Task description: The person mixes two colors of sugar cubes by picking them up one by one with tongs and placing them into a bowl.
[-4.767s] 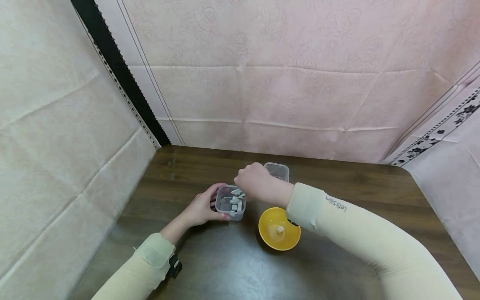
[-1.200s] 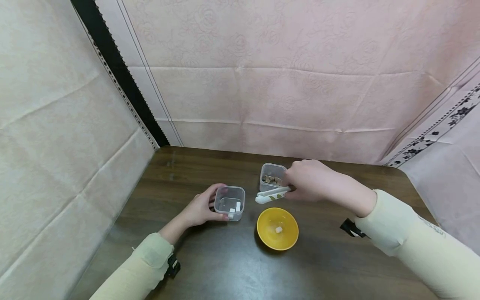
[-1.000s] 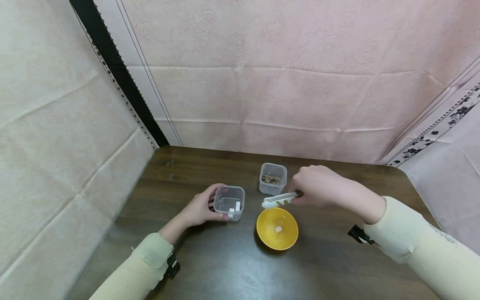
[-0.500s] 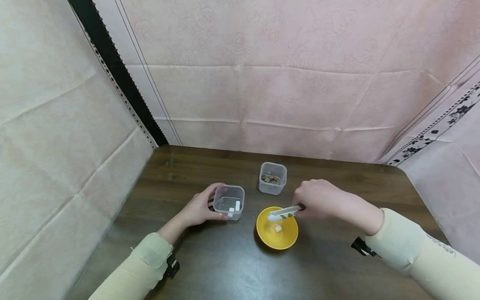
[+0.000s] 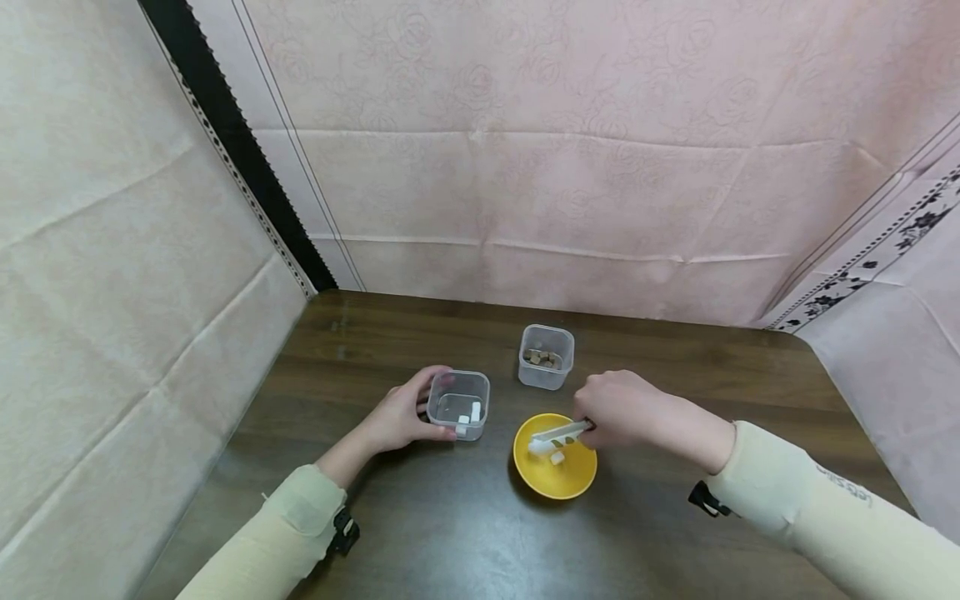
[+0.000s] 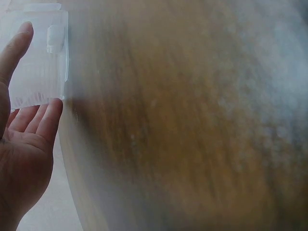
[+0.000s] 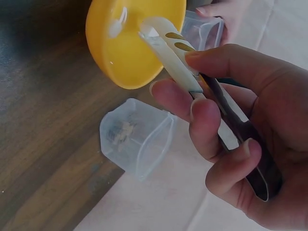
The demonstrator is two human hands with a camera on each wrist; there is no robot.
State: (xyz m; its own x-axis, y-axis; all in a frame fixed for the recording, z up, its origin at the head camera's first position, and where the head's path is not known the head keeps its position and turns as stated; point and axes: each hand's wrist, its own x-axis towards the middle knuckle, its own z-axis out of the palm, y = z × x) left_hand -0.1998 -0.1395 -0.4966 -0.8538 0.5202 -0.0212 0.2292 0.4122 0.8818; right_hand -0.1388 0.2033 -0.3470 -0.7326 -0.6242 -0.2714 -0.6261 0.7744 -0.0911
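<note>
My left hand (image 5: 408, 412) grips a clear plastic box (image 5: 438, 417) from its left side, thumb in front and fingers behind. A few small white blocks (image 5: 476, 412) lie in that box. With my right hand (image 5: 618, 408) I hold a pair of tongs (image 5: 551, 439), metal-handled with white tips, pinched between thumb and fingers. The tips are inside the yellow bowl (image 5: 581, 485), low over its left part. A white block (image 5: 557, 458) lies in the bowl just below them. In the right wrist view something pale shows between the tong tips (image 7: 156, 26); I cannot tell if it is a block.
Behind the bowl a second clear plastic box (image 5: 545, 379) holds several brown pieces (image 5: 542, 358). Everything stands on a dark wooden table (image 5: 420, 533). Pale cloth (image 5: 562, 192) hangs along the table's back and sides.
The right hand with the tongs has gone from the left box to beside the rear box, then toward me and down into the yellow bowl. The left hand and its box stay put.
</note>
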